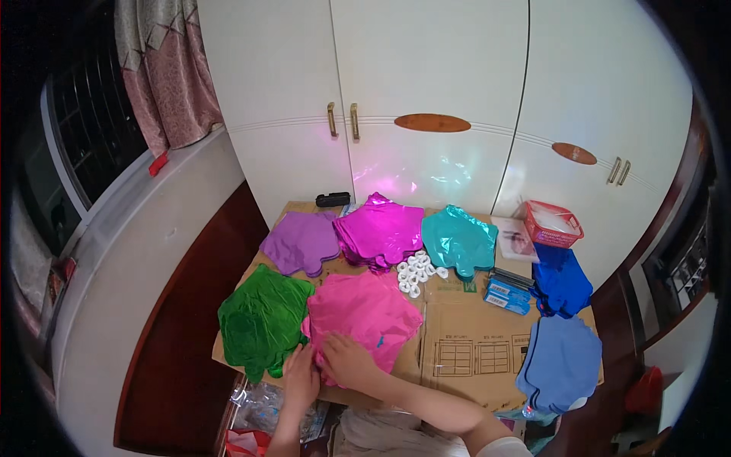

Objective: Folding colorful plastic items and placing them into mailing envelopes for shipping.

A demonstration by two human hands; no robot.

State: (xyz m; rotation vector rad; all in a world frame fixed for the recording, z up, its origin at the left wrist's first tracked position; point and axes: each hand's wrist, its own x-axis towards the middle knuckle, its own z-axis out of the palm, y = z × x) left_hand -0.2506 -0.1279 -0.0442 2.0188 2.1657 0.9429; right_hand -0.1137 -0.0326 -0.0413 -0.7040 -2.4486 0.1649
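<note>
A stack of flat pink foil pieces point(373, 305), shaped like uninflated star balloons, lies at the front middle of the cardboard-covered table. My left hand point(301, 375) is at its lower left edge, fingers closed on the pink foil. Stretched across the same stack, my right hand point(348, 361) lies with its fingers on the foil, close beside the left. The fingertips of both hands are partly hidden. A green foil stack point(263, 316) borders the pink one on the left, right by my left hand.
Behind are purple point(298, 240), magenta point(381, 232) and teal point(459, 240) foil stacks, with small white rolls point(415, 272) nearby. Blue boxes point(508, 295), dark blue foil point(562, 278), a grey-blue stack point(562, 362) and a red basket point(552, 223) stand right. White cabinet doors point(426, 68) rise behind.
</note>
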